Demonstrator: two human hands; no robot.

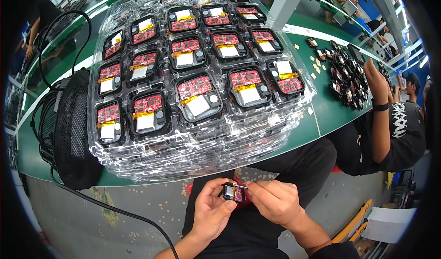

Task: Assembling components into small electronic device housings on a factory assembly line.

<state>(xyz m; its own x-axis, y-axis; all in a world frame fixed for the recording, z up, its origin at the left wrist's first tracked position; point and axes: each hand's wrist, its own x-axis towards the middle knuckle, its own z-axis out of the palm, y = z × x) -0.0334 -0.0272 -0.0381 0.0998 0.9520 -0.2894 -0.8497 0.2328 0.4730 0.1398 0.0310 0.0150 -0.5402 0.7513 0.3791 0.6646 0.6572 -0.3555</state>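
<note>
My left hand (209, 215) holds a small black device housing (229, 192) above my lap, thumb on one side and fingers on the other. A red circuit board and a silver-white battery show inside it. My right hand (278, 201) pinches a thin, light-coloured piece (240, 186) against the housing's upper edge; it is too small to tell what kind of tool or part it is. In front of me a stack of clear plastic trays (193, 142) stands on the green table (308, 128). Similar open housings (198, 96) with red boards, white batteries and yellow tape sit in the top tray's pockets.
A black mesh bag (76, 132) and a black cable (138, 216) lie left of the trays. To the right are a heap of housings (347, 80), scattered small yellowish pieces (317, 67) and a co-worker's raised hand (377, 82). A grey post (288, 4) rises behind.
</note>
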